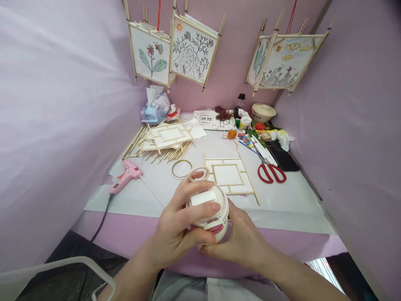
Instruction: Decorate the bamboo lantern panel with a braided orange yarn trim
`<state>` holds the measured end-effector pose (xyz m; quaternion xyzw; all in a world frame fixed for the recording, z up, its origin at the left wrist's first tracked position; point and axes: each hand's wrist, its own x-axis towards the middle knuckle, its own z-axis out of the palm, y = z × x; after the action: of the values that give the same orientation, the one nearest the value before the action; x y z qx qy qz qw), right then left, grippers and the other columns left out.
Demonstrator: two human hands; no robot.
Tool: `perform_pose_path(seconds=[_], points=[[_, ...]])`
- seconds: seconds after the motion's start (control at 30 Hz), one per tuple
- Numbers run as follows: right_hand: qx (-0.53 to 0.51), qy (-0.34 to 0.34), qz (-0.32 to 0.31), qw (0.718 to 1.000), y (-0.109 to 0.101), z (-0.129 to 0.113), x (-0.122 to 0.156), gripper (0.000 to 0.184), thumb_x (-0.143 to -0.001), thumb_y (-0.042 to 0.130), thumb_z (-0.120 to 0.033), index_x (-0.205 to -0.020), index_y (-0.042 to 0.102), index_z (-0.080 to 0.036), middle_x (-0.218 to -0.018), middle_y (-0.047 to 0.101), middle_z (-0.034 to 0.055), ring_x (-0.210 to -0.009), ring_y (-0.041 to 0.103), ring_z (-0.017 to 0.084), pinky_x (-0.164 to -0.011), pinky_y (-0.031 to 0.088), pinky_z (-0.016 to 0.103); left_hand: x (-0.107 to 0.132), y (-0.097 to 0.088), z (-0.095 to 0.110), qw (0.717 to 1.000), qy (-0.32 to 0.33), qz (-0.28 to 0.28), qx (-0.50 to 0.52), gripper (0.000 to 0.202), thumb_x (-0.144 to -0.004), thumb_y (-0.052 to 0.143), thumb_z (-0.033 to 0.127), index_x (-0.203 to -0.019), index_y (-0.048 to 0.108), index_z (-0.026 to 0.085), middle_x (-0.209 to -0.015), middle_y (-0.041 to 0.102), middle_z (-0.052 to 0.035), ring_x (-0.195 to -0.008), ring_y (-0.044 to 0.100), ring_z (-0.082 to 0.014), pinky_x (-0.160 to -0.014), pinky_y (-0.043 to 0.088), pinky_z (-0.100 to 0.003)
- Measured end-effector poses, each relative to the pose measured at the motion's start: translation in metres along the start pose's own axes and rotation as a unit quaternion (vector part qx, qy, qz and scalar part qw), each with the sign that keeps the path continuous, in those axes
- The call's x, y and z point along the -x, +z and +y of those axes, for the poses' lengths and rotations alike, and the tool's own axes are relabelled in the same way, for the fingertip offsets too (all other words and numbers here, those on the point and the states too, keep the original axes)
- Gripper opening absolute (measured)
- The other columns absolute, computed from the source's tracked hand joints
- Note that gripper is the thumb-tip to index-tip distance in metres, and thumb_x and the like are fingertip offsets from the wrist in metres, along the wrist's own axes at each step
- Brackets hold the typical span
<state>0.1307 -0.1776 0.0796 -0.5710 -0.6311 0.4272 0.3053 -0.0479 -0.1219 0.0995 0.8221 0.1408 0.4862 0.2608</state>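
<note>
A white lidded cup [223,211] with a pale carrying loop and a pink part on its side is between my hands, above the table's front edge. My left hand [188,213] spreads over the lid, fingers curled across its top and thumb low on the side. Around the cup's right side and lower part my right hand [239,236] is closed, its thumb at the front. Just beyond the cup lies a bamboo-stick frame [230,174] with white paper. A roll of tape [181,168] lies to the left of that frame.
A pink glue gun [127,176] with a cord lies left. Stacked stick frames [171,136] are behind it. Red-handled scissors [272,173], pens [263,149] and a lidded bowl [263,113] are right. Painted lanterns [192,50] hang above the back. Cloth walls [354,125] enclose the sides.
</note>
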Motion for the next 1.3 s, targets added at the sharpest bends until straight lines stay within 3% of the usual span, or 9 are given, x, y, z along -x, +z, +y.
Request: perform_pose_path(seconds=[0.13, 0.27, 0.4, 0.63, 0.77, 0.9, 1.0, 1.13, 1.3], points=[[0.031, -0.004, 0.007, 0.999, -0.002, -0.004, -0.006, 0.070, -0.056, 0.082, -0.041, -0.119, 0.053, -0.027, -0.103, 0.070, 0.0018, -0.087, 0.066, 0.024, -0.068, 0.050, 0.034, 0.002, 0.001, -0.006, 0.998, -0.046, 0.033, 0.005, 0.051, -0.076, 0.075, 0.046, -0.119, 0.058, 0.024, -0.136, 0.045, -0.0147, -0.131, 0.043, -0.0347, -0.107, 0.038, -0.056], [0.063, -0.016, 0.039, 0.997, -0.002, -0.007, -0.015, 0.073, -0.056, 0.082, -0.038, -0.121, 0.051, -0.029, -0.102, 0.069, 0.0000, -0.088, 0.066, 0.023, -0.070, 0.049, 0.034, -0.002, 0.008, -0.009, 0.980, -0.072, 0.184, -0.004, 0.037, -0.077, 0.077, 0.026, -0.109, 0.058, 0.026, -0.124, 0.054, -0.0087, -0.118, 0.054, -0.0277, -0.101, 0.044, -0.050], [0.057, -0.021, 0.045, 0.997, -0.003, -0.009, -0.024, 0.081, -0.055, 0.083, -0.040, -0.127, 0.048, -0.031, -0.106, 0.069, 0.0010, -0.095, 0.066, 0.025, -0.075, 0.049, 0.036, -0.007, 0.013, -0.012, 0.946, -0.074, 0.314, -0.029, 0.034, -0.080, 0.073, 0.037, -0.108, 0.058, 0.027, -0.121, 0.053, -0.0059, -0.116, 0.053, -0.0255, -0.101, 0.043, -0.047], [0.048, -0.026, 0.096, 0.994, -0.013, -0.013, -0.045, 0.079, -0.055, 0.083, -0.044, -0.125, 0.049, -0.031, -0.108, 0.068, 0.0023, -0.096, 0.065, 0.026, -0.079, 0.050, 0.038, -0.005, 0.023, -0.031, 0.933, -0.157, 0.316, 0.067, 0.046, -0.090, 0.053, 0.052, -0.129, 0.049, 0.028, -0.131, 0.049, -0.0085, -0.124, 0.048, -0.0263, -0.103, 0.043, -0.044], [0.057, -0.046, 0.109, 0.991, -0.025, -0.017, -0.064, 0.080, -0.057, 0.083, -0.046, -0.127, 0.048, -0.030, -0.108, 0.069, 0.0022, -0.097, 0.065, 0.025, -0.080, 0.050, 0.038, -0.013, 0.026, -0.040, 0.931, -0.191, 0.292, 0.108, 0.051, -0.093, 0.051, 0.047, -0.140, 0.038, 0.032, -0.142, 0.043, -0.0078, -0.127, 0.048, -0.0231, -0.105, 0.043, -0.041], [0.080, -0.063, 0.126, 0.987, -0.037, -0.019, -0.093, 0.078, -0.057, 0.082, -0.051, -0.124, 0.050, -0.026, -0.106, 0.069, 0.0050, -0.096, 0.065, 0.026, -0.081, 0.050, 0.039, -0.023, 0.019, -0.046, 0.927, -0.199, 0.305, 0.093, 0.056, -0.094, 0.052, 0.040, -0.145, 0.028, 0.040, -0.156, 0.024, -0.0047, -0.140, 0.034, -0.0221, -0.111, 0.037, -0.043], [0.108, -0.084, 0.161, 0.977, -0.048, -0.017, -0.128, 0.078, -0.058, 0.081, -0.055, -0.123, 0.051, -0.024, -0.107, 0.069, 0.0067, -0.098, 0.065, 0.027, -0.082, 0.049, 0.040, -0.020, 0.016, -0.055, 0.922, -0.192, 0.329, 0.067, 0.053, -0.095, 0.052, 0.036, -0.143, 0.031, 0.039, -0.153, 0.025, -0.0055, -0.143, 0.028, -0.0225, -0.113, 0.035, -0.046], [0.149, -0.110, 0.196, 0.963, -0.059, -0.014, -0.195, 0.078, -0.058, 0.080, -0.054, -0.124, 0.052, -0.024, -0.114, 0.067, 0.0086, -0.103, 0.063, 0.029, -0.083, 0.048, 0.040, -0.002, 0.021, -0.077, 0.921, -0.195, 0.338, 0.007, 0.046, -0.094, 0.053, 0.031, -0.138, 0.038, 0.030, -0.142, 0.035, -0.0096, -0.138, 0.032, -0.0236, -0.108, 0.041, -0.046], [0.145, -0.121, 0.203, 0.961, -0.064, -0.013, -0.287, 0.077, -0.058, 0.081, -0.051, -0.121, 0.052, -0.019, -0.114, 0.067, 0.0103, -0.105, 0.062, 0.029, -0.086, 0.048, 0.038, 0.020, 0.034, -0.091, 0.943, -0.188, 0.265, -0.074, 0.052, -0.091, 0.053, 0.023, -0.139, 0.035, 0.029, -0.137, 0.035, -0.0118, -0.131, 0.039, -0.0250, -0.103, 0.046, -0.046]])
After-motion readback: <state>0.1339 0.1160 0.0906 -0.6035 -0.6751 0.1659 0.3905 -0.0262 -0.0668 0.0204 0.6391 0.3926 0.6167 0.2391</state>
